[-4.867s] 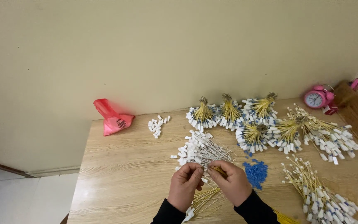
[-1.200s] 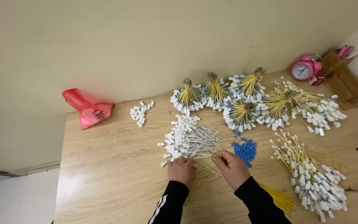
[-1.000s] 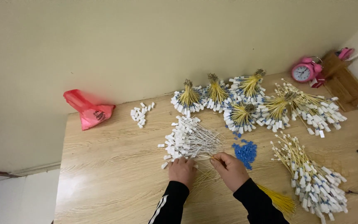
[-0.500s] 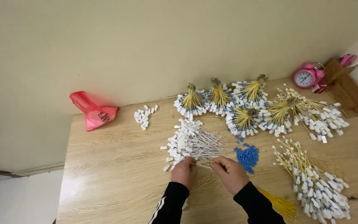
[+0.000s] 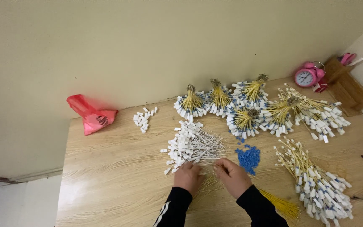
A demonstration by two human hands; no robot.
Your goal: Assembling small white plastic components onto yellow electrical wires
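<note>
- Left hand [image 5: 187,176] at 6 o'clock of the table, knuckles up, fingers curled narrow at the near edge of the white-tagged wire pile [image 5: 192,145]; touches the pile's lower wires, can't tell if it pinches one.
- Right hand [image 5: 233,175] just beside it at its 3 o'clock, fingertips [image 5: 220,167] pinched on thin wire ends coming out of the same pile.
- Wire pile lies at 12 o'clock of both hands, white tags fanned toward 9 o'clock, bare metal ends toward 3 o'clock.
- Yellow strands [image 5: 280,204] run under the right wrist toward 4 o'clock; more yellow between the two hands, blurred.
- Blue bits heap [image 5: 248,157] at 1 o'clock of the right hand, near, not touching.
- Loose yellow-wire bundle with white tags [image 5: 314,183] at 3 o'clock of the right hand, well apart.
- Tied bunches of yellow wires [image 5: 248,105] in a row along the wall at 12 to 2 o'clock.
- Small white tags heap [image 5: 143,118] at 11 o'clock, near the wall.
- Red plastic bag [image 5: 90,115] at 10 o'clock, table's far corner.
- Pink alarm clock [image 5: 306,76] at 2 o'clock, beside a wooden holder [image 5: 347,86].
- Wooden table [image 5: 114,176], pale grain; dark sleeves on both arms.
</note>
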